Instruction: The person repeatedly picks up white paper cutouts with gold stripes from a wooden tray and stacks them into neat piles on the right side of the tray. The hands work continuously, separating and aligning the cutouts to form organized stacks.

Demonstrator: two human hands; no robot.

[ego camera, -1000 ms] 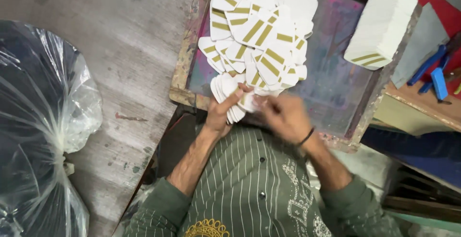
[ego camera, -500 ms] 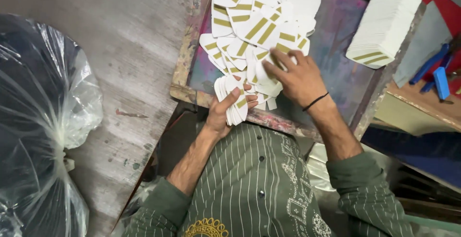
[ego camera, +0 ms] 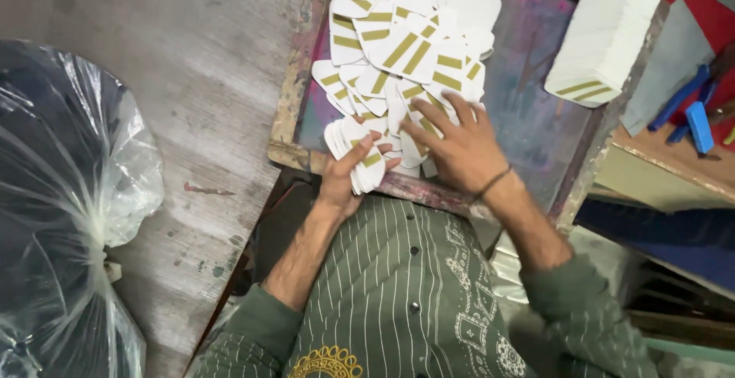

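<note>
My left hand (ego camera: 342, 183) grips a small stack of white cards with gold stripes (ego camera: 354, 147) at the near edge of a wooden-framed printing screen (ego camera: 291, 94). My right hand (ego camera: 453, 144) lies flat, fingers spread, on the near end of a loose heap of the same cards (ego camera: 409, 37) that covers the screen's stained mesh. The fingertips press on cards at the heap's near edge, just right of the held stack.
A neat tall stack of cards (ego camera: 605, 41) sits on the screen's right frame. A clear plastic bag with dark contents (ego camera: 57, 194) rests on the grey worktop at the left. Blue tools (ego camera: 693, 114) lie on a shelf at the right.
My right hand left the held stack, reached out onto the card heap and now lies flat on it a little nearer. My left hand keeps its stack at the frame's edge.
</note>
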